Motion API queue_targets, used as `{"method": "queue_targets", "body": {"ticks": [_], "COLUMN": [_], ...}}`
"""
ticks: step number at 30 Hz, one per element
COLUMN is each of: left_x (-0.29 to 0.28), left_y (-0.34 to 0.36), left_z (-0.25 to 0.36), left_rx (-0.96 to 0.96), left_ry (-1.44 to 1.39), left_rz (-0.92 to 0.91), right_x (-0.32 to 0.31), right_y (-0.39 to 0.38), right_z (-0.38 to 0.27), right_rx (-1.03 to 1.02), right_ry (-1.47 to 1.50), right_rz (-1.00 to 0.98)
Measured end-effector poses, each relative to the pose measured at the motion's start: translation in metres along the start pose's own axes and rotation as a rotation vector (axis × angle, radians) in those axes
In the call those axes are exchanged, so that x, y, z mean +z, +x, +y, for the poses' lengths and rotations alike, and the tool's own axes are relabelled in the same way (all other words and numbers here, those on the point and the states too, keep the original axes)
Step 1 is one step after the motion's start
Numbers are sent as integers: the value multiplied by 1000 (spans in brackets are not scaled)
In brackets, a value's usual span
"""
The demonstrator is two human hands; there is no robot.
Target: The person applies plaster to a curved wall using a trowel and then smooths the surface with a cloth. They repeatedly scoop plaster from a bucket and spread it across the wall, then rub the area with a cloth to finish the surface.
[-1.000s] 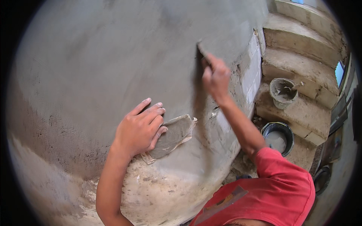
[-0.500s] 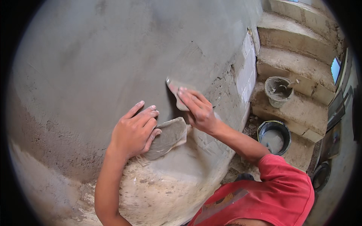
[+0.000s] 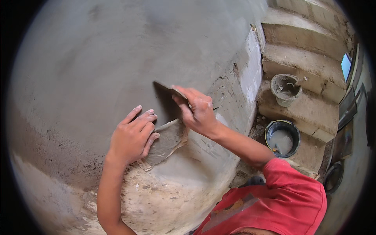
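My right hand [image 3: 199, 111] is closed round a thin, flat, mortar-stained scraper [image 3: 166, 89]. The scraper's long edge is against the wet grey plaster of the wall [image 3: 117, 58], its face tilted, with a dark shadow under it. To the left, my left hand [image 3: 133, 137] has its fingers stretched toward the plaster. Its thumb lies over the edge of a limp sheet [image 3: 166, 141] smeared with grey mortar, which it appears to hold. My palm hides part of that sheet, whose lower edge is creased and pale.
Concrete steps [image 3: 301, 60] climb at the right. A mortar-crusted bucket [image 3: 285, 102] with a tool handle in it stands on one step. Below it is a black bucket [image 3: 267, 135] of greyish liquid. Rough, stained wall [image 3: 164, 199] lies below the plaster, and white blockwork [image 3: 253, 66] borders it.
My right hand has turned the scraper from lying nearly flat to a steeper tilt and moved it slightly left. The sheet's right end has drooped. The whole view has shifted a little.
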State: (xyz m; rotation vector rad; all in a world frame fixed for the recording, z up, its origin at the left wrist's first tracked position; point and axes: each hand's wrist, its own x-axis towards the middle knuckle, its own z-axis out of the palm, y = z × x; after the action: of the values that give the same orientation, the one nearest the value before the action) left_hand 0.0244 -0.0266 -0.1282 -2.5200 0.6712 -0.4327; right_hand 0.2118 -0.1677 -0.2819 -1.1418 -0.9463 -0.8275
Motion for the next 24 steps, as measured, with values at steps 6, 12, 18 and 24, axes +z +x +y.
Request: {"method": "queue_targets", "body": {"ticks": [6,12,18,24], "left_x": [-2,-1,0,1], "left_y": [-1,-1,-3,-5], "left_z": [2,1,2,-1], "left_rx": [-1,11,-5,11], "left_ry": [41,6,18,5], "left_rz": [-18,7,-19,-6], "right_x": [-16,-7,-40,3], "right_y": [37,-5,56,39], "right_z": [51,13,32,19], "right_rx": [-133,-397,333,-13], "right_ry": [-383,-227,-284,-275], "right_rz": [277,11,351,203]}}
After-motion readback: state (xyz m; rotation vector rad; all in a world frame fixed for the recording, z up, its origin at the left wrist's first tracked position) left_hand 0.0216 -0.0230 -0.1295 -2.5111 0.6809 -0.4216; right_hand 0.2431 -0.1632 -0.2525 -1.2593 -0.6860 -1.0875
